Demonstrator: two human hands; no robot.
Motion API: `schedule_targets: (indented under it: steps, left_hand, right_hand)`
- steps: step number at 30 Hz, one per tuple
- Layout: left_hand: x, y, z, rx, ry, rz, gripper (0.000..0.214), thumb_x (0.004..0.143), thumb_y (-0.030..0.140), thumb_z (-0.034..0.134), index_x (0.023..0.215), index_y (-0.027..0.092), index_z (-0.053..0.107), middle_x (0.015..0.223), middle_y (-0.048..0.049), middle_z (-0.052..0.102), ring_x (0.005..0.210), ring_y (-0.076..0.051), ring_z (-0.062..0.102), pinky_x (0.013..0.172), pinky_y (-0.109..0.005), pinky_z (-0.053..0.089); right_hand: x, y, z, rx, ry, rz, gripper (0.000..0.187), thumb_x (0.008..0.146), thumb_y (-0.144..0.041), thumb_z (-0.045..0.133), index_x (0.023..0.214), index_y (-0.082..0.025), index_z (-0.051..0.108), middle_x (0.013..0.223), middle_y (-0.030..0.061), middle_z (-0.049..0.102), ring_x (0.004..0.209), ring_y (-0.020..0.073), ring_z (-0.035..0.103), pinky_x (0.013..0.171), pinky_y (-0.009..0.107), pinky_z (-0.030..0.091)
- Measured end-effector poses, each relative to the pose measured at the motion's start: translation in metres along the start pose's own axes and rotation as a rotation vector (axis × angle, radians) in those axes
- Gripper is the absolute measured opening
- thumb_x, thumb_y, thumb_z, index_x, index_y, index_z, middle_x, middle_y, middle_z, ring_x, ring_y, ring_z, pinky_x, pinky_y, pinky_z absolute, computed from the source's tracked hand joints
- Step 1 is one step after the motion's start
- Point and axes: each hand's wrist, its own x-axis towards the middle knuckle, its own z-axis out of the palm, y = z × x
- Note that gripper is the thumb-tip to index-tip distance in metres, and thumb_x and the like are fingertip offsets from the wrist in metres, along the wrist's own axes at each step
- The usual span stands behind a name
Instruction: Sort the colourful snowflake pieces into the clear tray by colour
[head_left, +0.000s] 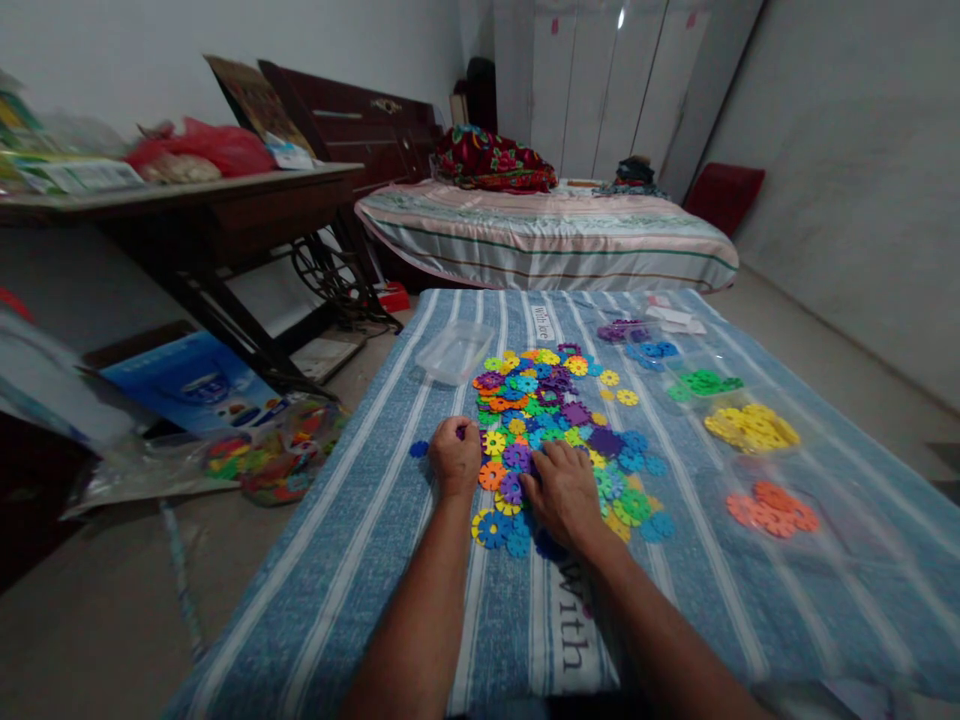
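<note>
A heap of flat plastic snowflake discs (555, 420) in many colours lies on a blue striped cloth (360, 540). My left hand (454, 456) is curled into a fist at the heap's left edge, with a purple disc showing between its fingers. A single blue disc (418, 449) lies just left of it. My right hand (562, 492) rests palm down on the near part of the heap, fingers bent over purple and blue discs. Sorted groups lie to the right: yellow (751, 426), orange (772, 508), green (703, 383), blue (651, 351) and purple (624, 331).
A clear plastic tub (454, 351) stands at the far left of the cloth. A bag of more discs (270, 455) lies on the floor to the left, by a dark table (195, 200). A bed (547, 235) stands beyond the cloth.
</note>
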Motion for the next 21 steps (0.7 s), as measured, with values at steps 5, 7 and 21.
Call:
schedule_targets:
  steps: [5,7,21]
  left_hand:
    - [0.0,0.001,0.001,-0.005,-0.004,0.004,0.015,0.077,0.033,0.055,0.075,0.023,0.066,0.082,-0.0051,0.072,0.083,-0.021,0.067,0.084,-0.032,0.052]
    - [-0.001,0.002,0.001,-0.004,-0.001,0.005,0.015,0.077,0.033,0.056,0.075,0.023,0.066,0.082,-0.0047,0.072,0.083,-0.021,0.068,0.084,-0.032,0.052]
    - [-0.001,0.004,-0.002,0.02,-0.055,-0.002,0.012,0.079,0.031,0.057,0.075,0.024,0.066,0.085,-0.0035,0.073,0.085,-0.021,0.068,0.085,-0.031,0.052]
  right_hand:
    - [-0.003,0.005,0.002,0.007,0.013,-0.011,0.016,0.096,-0.026,0.055,0.097,-0.022,0.07,0.109,0.0103,0.071,0.11,0.0267,0.056,0.098,0.041,0.037]
    - [-0.005,0.006,0.001,0.022,0.003,-0.015,0.017,0.096,-0.027,0.055,0.098,-0.021,0.07,0.111,0.0107,0.07,0.11,0.0267,0.056,0.099,0.042,0.037]
    - [-0.009,0.011,0.0,0.041,0.036,-0.079,0.018,0.098,-0.024,0.052,0.099,-0.022,0.069,0.106,0.0095,0.07,0.11,0.0259,0.056,0.1,0.042,0.037]
